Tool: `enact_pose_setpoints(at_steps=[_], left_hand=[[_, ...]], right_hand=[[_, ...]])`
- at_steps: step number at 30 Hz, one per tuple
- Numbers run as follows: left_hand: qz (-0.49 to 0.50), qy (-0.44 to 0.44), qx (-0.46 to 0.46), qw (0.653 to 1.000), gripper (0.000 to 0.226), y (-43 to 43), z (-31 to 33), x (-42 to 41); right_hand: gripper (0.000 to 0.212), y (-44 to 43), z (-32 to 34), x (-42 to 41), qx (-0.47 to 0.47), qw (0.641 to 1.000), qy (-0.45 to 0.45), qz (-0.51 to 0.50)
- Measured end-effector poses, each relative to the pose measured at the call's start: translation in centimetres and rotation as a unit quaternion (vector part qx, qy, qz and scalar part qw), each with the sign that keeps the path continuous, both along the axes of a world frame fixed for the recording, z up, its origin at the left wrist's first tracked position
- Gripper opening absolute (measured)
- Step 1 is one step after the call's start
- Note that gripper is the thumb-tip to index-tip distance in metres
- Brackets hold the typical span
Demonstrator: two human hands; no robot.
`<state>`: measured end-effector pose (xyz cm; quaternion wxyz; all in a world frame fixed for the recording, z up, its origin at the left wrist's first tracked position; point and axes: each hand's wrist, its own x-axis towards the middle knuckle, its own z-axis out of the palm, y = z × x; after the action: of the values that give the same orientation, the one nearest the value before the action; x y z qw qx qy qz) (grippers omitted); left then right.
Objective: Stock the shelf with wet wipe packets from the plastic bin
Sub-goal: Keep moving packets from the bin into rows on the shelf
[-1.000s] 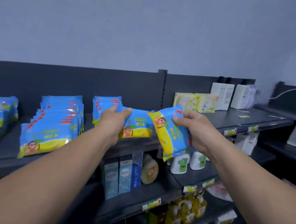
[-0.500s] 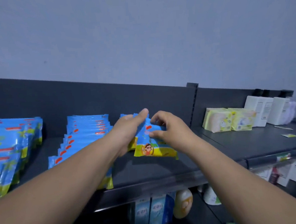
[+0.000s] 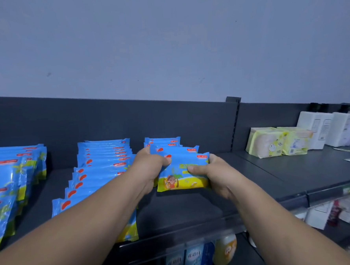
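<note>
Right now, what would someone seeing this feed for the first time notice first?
The centre draws the eye: the left hand and right hand grip the two ends of a blue and yellow wet wipe packet at the front of a short row on the dark shelf. Left of it runs a longer packet row. Far right stand pale yellow packs and white boxes.
</note>
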<state>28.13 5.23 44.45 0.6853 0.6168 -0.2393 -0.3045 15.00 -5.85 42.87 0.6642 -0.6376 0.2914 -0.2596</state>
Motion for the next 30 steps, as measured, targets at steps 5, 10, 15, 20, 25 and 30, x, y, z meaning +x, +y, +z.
enact_pose_setpoints(at_steps=[5,10,15,20,25,30], left_hand=[[0.026,-0.015,0.065,0.997,0.028,-1.5,-0.3,0.1],[0.026,-0.070,0.177,0.981,0.027,-2.7,-0.7,0.7],[0.048,-0.127,0.243,0.960,0.051,-3.3,-1.7,0.8],[0.052,-0.181,0.280,0.941,0.061,-3.5,-2.6,1.0],[0.048,-0.236,0.310,0.920,0.083,-3.7,-2.9,0.7],[0.068,-0.328,0.324,0.885,0.095,-3.7,-3.2,0.2]], right_hand=[[0.046,-1.0,-1.6,1.0,-0.022,0.998,-0.016,-0.058],[0.053,-1.0,-3.1,2.1,-0.064,0.995,0.025,-0.066],[0.068,-1.7,-3.1,2.3,-0.090,0.988,0.116,-0.038],[0.085,-1.3,-2.6,2.0,-0.132,0.981,0.137,-0.031],[0.104,-1.3,-2.6,1.4,-0.126,0.983,0.129,-0.029],[0.108,-1.7,-3.0,1.6,-0.122,0.984,0.123,-0.034]])
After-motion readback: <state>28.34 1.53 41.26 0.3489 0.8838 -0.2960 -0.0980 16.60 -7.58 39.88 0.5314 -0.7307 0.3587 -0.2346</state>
